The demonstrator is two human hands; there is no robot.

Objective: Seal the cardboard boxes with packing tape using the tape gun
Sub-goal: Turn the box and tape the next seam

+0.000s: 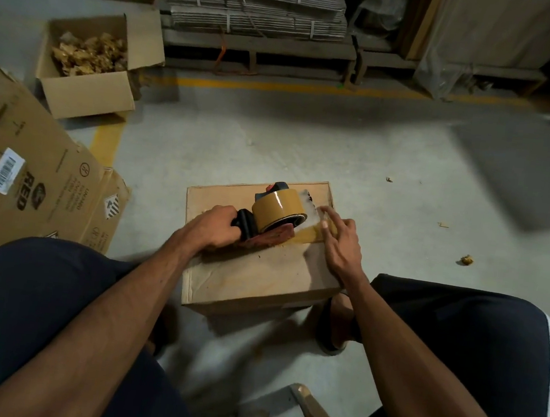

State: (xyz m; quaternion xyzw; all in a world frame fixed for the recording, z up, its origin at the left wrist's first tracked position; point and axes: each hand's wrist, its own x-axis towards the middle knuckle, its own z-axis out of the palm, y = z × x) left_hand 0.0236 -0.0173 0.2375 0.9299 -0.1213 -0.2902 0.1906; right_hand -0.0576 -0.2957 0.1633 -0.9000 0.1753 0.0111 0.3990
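Observation:
A closed cardboard box sits on the floor between my knees. On its top rests a tape gun with a brown tape roll and a black handle. My left hand grips that handle. My right hand lies to the right of the gun, its straight fingers pressing the brown tape strip onto the box top near the right edge.
An open box of crumpled brown scraps stands at the back left. A large flattened printed carton lies on the left. Bundled flat cartons on a pallet fill the back. Yellow floor lines and small scraps mark the concrete.

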